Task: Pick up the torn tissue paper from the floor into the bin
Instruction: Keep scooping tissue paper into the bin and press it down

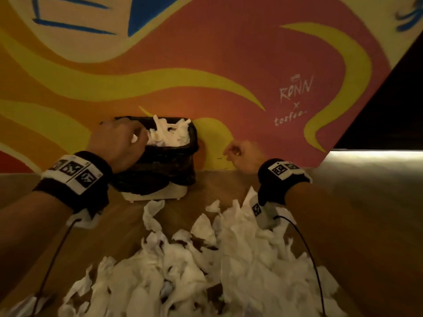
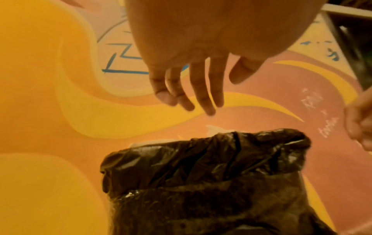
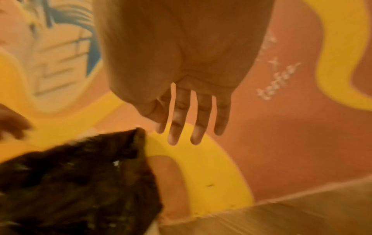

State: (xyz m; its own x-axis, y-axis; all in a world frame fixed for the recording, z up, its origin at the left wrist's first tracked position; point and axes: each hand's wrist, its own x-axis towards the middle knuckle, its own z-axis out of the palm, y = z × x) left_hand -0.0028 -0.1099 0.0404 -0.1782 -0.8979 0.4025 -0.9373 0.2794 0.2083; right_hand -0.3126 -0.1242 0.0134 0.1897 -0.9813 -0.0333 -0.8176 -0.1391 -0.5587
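A small bin (image 1: 174,165) lined with a black bag (image 2: 201,167) stands against the painted wall, and torn white tissue (image 1: 170,133) fills its top. My left hand (image 1: 137,136) hovers over the bin's left rim; in the left wrist view its fingers (image 2: 203,101) hang relaxed and hold nothing. My right hand (image 1: 231,152) is in the air just right of the bin, apart from it. Its fingers (image 3: 175,135) are straight and empty. A large pile of torn tissue paper (image 1: 217,259) lies on the wooden floor in front of the bin.
The orange and yellow mural wall (image 1: 229,65) rises directly behind the bin. A dark opening (image 1: 400,110) lies at the far right above a lit floor strip. Cables from both wrist bands trail down over the tissue pile. Bare wood floor (image 1: 366,225) extends to the right.
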